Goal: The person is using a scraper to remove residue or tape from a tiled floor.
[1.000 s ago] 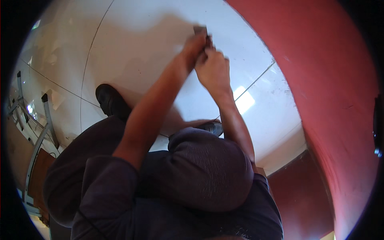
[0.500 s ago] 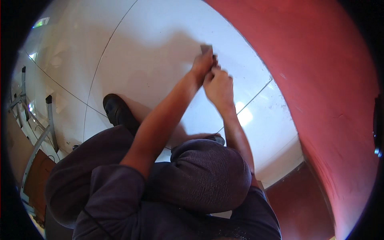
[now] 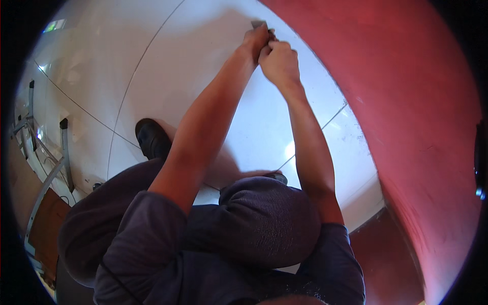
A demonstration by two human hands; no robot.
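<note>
Both my arms stretch far forward over the pale tiled floor. My left hand is closed around a small dark flat-ended thing, whose end juts out beyond the fist; its kind cannot be made out. Close against it on the right, my right hand is closed too, its fingers curled toward the left hand. Whatever lies between the right fingers is hidden.
A red wall curves along the right, with a dark red-brown panel low beside it. Metal-legged furniture stands at the left. My knees and a black shoe are below my arms.
Both hands have moved together farther forward, away from my body, with the arms straighter. The left hand still holds the dark thing.
</note>
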